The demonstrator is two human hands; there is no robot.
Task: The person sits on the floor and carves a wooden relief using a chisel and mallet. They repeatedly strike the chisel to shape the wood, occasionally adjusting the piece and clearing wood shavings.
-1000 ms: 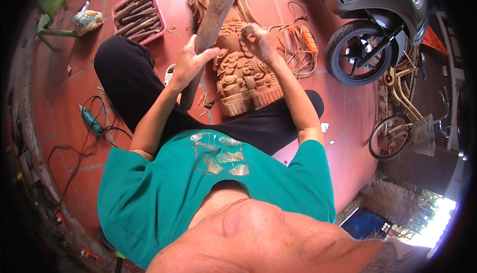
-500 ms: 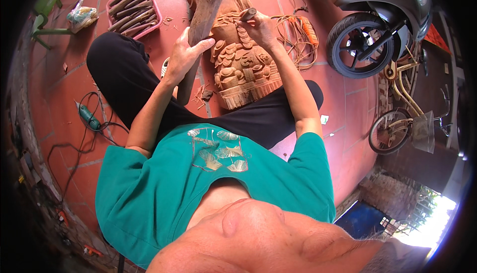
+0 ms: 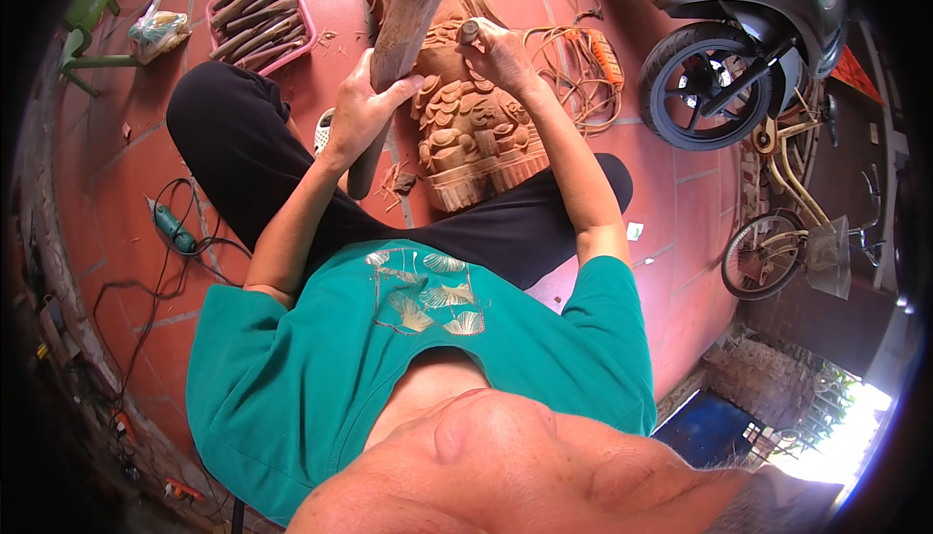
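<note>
In my left hand is a long, flat, club-like wooden mallet, its fingers wrapped round the narrower part and its broad end pointing away from me. My right hand is closed round a chisel; the round butt of its handle shows, while its blade is hidden. Both hands are over a brown wood carving, which lies on the floor between my crossed legs. Coin shapes and rounded figures in relief cover the carving. The mallet hides part of its left side.
A pink basket full of chisels stands at the far left, near a plastic bag and a green chair. A green corded power tool lies left. Coiled cable with an orange power strip, a motorbike and a bicycle are right.
The mallet has shifted slightly right and away from me in my left hand. My right hand has moved a little left, and the chisel's butt now tilts more toward the mallet.
</note>
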